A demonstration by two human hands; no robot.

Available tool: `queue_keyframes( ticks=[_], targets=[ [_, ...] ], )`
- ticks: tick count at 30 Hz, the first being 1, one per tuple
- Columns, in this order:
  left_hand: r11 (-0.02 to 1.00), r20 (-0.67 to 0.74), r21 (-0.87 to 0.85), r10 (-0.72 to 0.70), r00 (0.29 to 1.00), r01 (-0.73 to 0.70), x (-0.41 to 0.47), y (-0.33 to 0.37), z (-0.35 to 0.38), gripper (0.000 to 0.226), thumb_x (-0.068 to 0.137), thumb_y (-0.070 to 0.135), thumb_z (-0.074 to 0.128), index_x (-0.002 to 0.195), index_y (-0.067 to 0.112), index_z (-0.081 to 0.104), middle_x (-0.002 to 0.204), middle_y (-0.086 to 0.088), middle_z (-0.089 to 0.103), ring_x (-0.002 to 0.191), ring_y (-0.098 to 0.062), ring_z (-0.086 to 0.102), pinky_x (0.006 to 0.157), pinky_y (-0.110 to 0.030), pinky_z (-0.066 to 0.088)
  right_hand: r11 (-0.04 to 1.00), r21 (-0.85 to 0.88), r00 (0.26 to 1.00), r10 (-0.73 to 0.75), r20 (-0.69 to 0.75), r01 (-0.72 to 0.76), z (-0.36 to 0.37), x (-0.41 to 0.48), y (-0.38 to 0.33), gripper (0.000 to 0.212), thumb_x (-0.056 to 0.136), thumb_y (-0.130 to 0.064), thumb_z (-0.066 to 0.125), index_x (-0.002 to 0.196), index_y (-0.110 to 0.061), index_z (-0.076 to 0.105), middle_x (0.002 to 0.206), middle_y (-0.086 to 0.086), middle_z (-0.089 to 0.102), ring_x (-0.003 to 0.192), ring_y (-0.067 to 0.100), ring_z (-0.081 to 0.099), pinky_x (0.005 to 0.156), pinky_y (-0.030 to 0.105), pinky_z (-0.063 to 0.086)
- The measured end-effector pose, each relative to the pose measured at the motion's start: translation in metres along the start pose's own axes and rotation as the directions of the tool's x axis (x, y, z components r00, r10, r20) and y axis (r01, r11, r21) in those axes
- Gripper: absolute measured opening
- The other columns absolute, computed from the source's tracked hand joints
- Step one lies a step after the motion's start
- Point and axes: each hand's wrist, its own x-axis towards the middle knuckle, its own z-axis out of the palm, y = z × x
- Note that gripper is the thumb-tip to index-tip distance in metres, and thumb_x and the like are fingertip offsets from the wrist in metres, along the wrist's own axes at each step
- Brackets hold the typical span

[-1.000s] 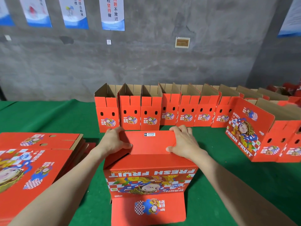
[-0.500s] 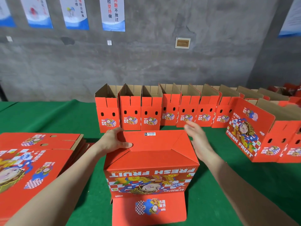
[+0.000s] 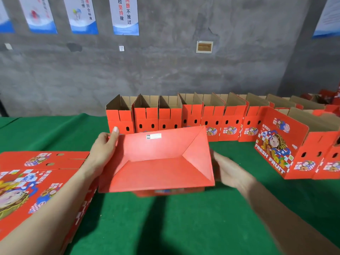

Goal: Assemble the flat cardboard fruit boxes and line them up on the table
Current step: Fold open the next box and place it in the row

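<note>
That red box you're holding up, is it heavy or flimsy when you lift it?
Probably light: the left hand, gripping one edge, holds the fruit box tilted. Likely fairly stiff: its folded bottom looks flat, not sagging.

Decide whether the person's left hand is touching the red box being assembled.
Touching. The head view shows the left hand gripping the box at its left edge, with the thumb laid on the box's upper face.

Green-covered table (image 3: 184, 227), row of assembled red boxes (image 3: 146, 118) at back, flat box stack (image 3: 42, 181) left
</note>
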Motion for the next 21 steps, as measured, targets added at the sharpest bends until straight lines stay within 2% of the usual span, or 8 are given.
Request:
queue_keyframes(
  ticks=[3, 6, 9, 12, 14, 16, 19, 21],
  targets=[
    [0.947, -0.076, -0.321, -0.02, 0.997, -0.005, 0.001, -0.007, -0.006, 0.031, 0.086, 0.044, 0.063, 0.068, 0.02, 0.053, 0.076, 0.002, 0.061, 0.069, -0.013, 0.053, 0.063, -0.028, 0.04, 0.995, 0.027, 0.992, -0.095, 0.086, 0.093, -0.006, -0.002, -0.018, 0.069, 0.06, -0.048, 0.083, 0.121, -0.026, 0.059, 0.115, 0.013, 0.067, 0.1, 0.031, 0.063, 0.091, 0.053, 0.044],
    [0.81, 0.034, -0.585, -0.034, 0.999, 0.048, -0.003, -0.023, -0.006, 0.017, 0.075, 0.023, 0.069, 0.06, 0.022, 0.059, 0.084, -0.01, 0.065, 0.071, -0.015, 0.06, 0.068, -0.031, 0.042, 0.993, -0.093, 0.98, -0.057, 0.189, 0.076, -0.014, -0.005, -0.024, 0.069, 0.071, -0.014, 0.076, 0.132, -0.031, 0.049, 0.126, 0.008, 0.063, 0.111, 0.027, 0.061, 0.093, 0.049, 0.048],
    [0.775, 0.125, -0.627, -0.002, 0.992, 0.08, -0.003, -0.041, 0.002, 0.023, 0.08, 0.006, 0.059, 0.063, 0.021, 0.065, 0.096, -0.004, 0.072, 0.1, -0.014, 0.066, 0.091, -0.032, 0.043, 0.965, -0.235, 0.982, -0.077, 0.171, 0.117, -0.014, -0.011, -0.024, 0.062, 0.075, 0.004, 0.072, 0.124, -0.03, 0.056, 0.128, 0.003, 0.059, 0.104, 0.007, 0.063, 0.081, 0.032, 0.053],
    [0.839, 0.167, -0.524, -0.07, 0.983, 0.149, -0.005, -0.057, 0.014, 0.017, 0.088, 0.006, 0.058, 0.084, 0.018, 0.068, 0.102, -0.006, 0.069, 0.096, -0.017, 0.061, 0.085, -0.029, 0.043, 0.924, -0.327, 0.979, -0.202, 0.018, 0.197, -0.003, -0.015, -0.021, 0.065, 0.067, 0.002, 0.081, 0.113, -0.035, 0.056, 0.141, 0.002, 0.042, 0.107, 0.015, 0.059, 0.09, 0.03, 0.05],
    [0.952, 0.23, -0.275, -0.075, 0.97, 0.139, -0.01, -0.061, 0.024, 0.012, 0.091, 0.012, 0.06, 0.101, 0.015, 0.067, 0.102, -0.007, 0.068, 0.09, -0.017, 0.059, 0.079, -0.025, 0.045, 0.801, -0.553, 0.951, -0.306, -0.052, 0.228, 0.011, -0.018, -0.017, 0.069, 0.059, -0.011, 0.089, 0.104, -0.046, 0.051, 0.152, -0.001, 0.017, 0.109, 0.022, 0.052, 0.094, 0.029, 0.046],
    [1.0, 0.382, -0.001, -0.015, 0.924, 0.017, -0.024, -0.053, 0.038, 0.004, 0.09, 0.023, 0.064, 0.093, 0.024, 0.066, 0.092, 0.007, 0.066, 0.087, -0.013, 0.059, 0.07, -0.016, 0.044, 0.588, -0.772, 0.895, -0.443, -0.058, 0.241, 0.028, -0.017, -0.006, 0.069, 0.054, -0.022, 0.092, 0.102, -0.048, 0.05, 0.153, -0.009, -0.005, 0.121, 0.022, 0.043, 0.106, 0.034, 0.037],
    [0.997, 0.6, -0.062, 0.009, 0.8, 0.035, -0.054, -0.026, 0.068, 0.014, 0.092, 0.036, 0.059, 0.104, 0.033, 0.064, 0.101, 0.02, 0.062, 0.089, 0.006, 0.058, 0.071, -0.007, 0.043, 0.334, -0.927, 0.798, -0.599, -0.068, 0.171, 0.052, -0.011, 0.018, 0.068, 0.059, -0.023, 0.085, 0.112, -0.047, 0.05, 0.153, -0.008, -0.022, 0.119, 0.027, 0.047, 0.106, 0.039, 0.029],
    [0.974, 0.672, -0.174, 0.011, 0.74, 0.144, -0.07, -0.009, 0.087, 0.017, 0.093, 0.041, 0.052, 0.095, 0.034, 0.068, 0.1, 0.024, 0.067, 0.086, 0.009, 0.059, 0.071, -0.007, 0.046, 0.261, -0.957, 0.776, -0.627, -0.068, 0.127, 0.06, -0.006, 0.035, 0.061, 0.066, -0.016, 0.078, 0.115, -0.043, 0.053, 0.154, -0.002, -0.026, 0.115, 0.026, 0.052, 0.106, 0.035, 0.029]
  ],
)
